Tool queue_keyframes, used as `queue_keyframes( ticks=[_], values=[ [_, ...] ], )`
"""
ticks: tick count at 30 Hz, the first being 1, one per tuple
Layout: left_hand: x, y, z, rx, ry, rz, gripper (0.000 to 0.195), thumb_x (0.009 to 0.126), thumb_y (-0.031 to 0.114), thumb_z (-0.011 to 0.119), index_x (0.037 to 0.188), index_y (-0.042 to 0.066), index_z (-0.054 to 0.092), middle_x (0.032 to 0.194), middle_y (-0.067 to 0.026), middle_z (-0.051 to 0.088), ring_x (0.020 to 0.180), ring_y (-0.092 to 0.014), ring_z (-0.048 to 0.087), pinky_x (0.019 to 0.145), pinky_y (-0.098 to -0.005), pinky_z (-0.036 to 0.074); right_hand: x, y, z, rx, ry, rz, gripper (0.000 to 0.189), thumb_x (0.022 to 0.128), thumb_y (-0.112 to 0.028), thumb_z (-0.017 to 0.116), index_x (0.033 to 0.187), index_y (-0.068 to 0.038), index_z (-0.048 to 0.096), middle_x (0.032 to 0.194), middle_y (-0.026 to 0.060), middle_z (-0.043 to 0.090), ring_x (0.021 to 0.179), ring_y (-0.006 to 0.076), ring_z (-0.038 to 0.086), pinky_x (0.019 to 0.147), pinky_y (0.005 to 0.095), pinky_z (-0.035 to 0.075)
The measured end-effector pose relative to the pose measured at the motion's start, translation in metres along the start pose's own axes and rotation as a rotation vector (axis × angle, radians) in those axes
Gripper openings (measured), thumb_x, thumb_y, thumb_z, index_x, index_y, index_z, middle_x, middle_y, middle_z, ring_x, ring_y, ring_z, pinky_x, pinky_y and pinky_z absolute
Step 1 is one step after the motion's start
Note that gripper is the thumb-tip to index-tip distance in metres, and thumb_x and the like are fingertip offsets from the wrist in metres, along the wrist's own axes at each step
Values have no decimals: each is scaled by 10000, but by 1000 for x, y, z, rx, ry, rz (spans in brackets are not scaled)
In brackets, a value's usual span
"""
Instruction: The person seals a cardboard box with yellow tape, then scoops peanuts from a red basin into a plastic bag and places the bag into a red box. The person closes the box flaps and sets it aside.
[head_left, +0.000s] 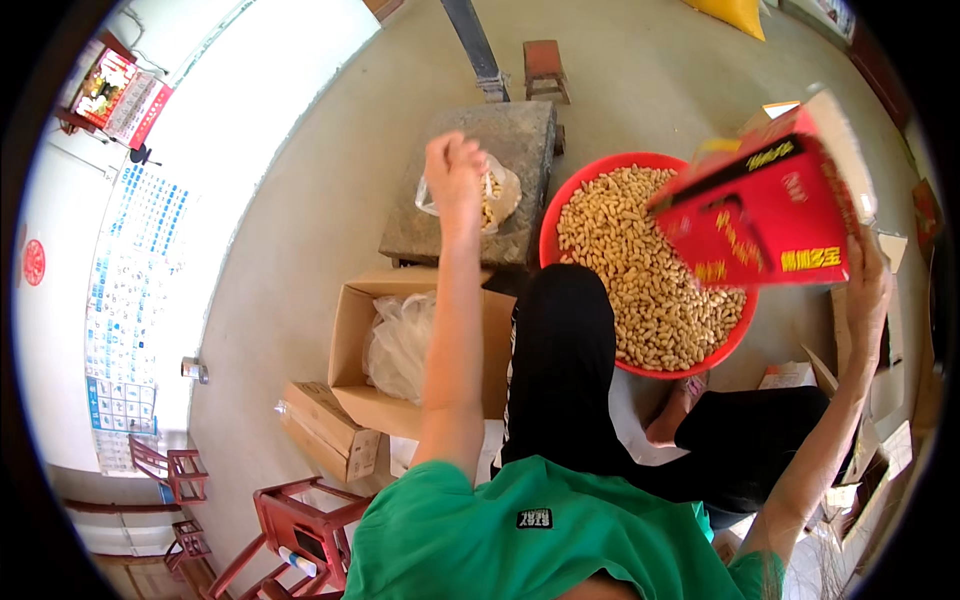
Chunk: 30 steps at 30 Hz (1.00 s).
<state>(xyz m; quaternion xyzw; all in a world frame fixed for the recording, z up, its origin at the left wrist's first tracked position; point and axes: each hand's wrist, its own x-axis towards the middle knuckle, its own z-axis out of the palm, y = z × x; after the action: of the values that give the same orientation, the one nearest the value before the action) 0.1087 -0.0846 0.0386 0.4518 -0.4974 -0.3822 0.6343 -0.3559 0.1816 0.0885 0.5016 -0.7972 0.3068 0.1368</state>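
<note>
My left hand (455, 172), fingers curled, is over a clear plastic bag of peanuts (491, 202). Whether it grips the bag's top is hard to tell. The bag sits on the worn platform (510, 135) of a floor scale. On the right, my right hand (870, 274) holds a red printed cardboard box (772, 217) by its near right edge. That box is tilted above a red plastic basin (551, 225) and covers part of it. Unshelled peanuts (645, 277) fill much of the basin, which stands beyond my knees.
Left of my leg, an open carton (349, 352) contains crumpled plastic bags (405, 345). A closed carton (330, 427) lies beside it. A red wooden chair (300, 525) is at lower left, and a small stool (544, 67) stands past the scale's post (476, 45). Flattened cardboard (889, 382) lies at right.
</note>
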Motion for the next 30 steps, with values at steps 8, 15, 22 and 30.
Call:
queue_keyframes(
  ticks=[8, 15, 22, 30],
  values=[
    [72, -176, -76, 932, -176, -39, 291, 813, 74, 564, 1070, -62, 580, 981, -296, 662, 868, -437, 646, 806, -445, 528, 5, -58, 5, 81, -141, -92, 249, 1000, -193, 492, 1137, -7, 585, 1024, 195, 633, 914, 350, 605, 823, 395, 473],
    [73, -185, -58, 1324, -340, -172, 419, 797, 136, 677, 1181, 15, 561, 1236, -283, 571, 1200, -434, 527, 998, -486, 441, 1, -70, 4, 90, -97, -84, 237, 967, -175, 543, 1124, -12, 612, 1075, 175, 653, 944, 353, 619, 847, 415, 481],
    [69, -195, -72, 1253, -282, -117, 406, 820, 166, 657, 1199, 46, 573, 1252, -256, 580, 1160, -441, 558, 979, -478, 458, 1, -75, 0, 105, -65, -144, 174, 946, -134, 543, 1046, -4, 602, 975, 162, 630, 890, 351, 609, 787, 415, 476],
    [64, -209, -85, 1185, -297, -39, 261, 788, 137, 673, 1009, -1, 660, 989, -263, 669, 997, -415, 633, 860, -470, 494, -1, -80, -5, 132, -92, -120, 179, 949, -137, 536, 1043, 3, 595, 970, 170, 616, 897, 355, 596, 765, 418, 472]
  ],
)
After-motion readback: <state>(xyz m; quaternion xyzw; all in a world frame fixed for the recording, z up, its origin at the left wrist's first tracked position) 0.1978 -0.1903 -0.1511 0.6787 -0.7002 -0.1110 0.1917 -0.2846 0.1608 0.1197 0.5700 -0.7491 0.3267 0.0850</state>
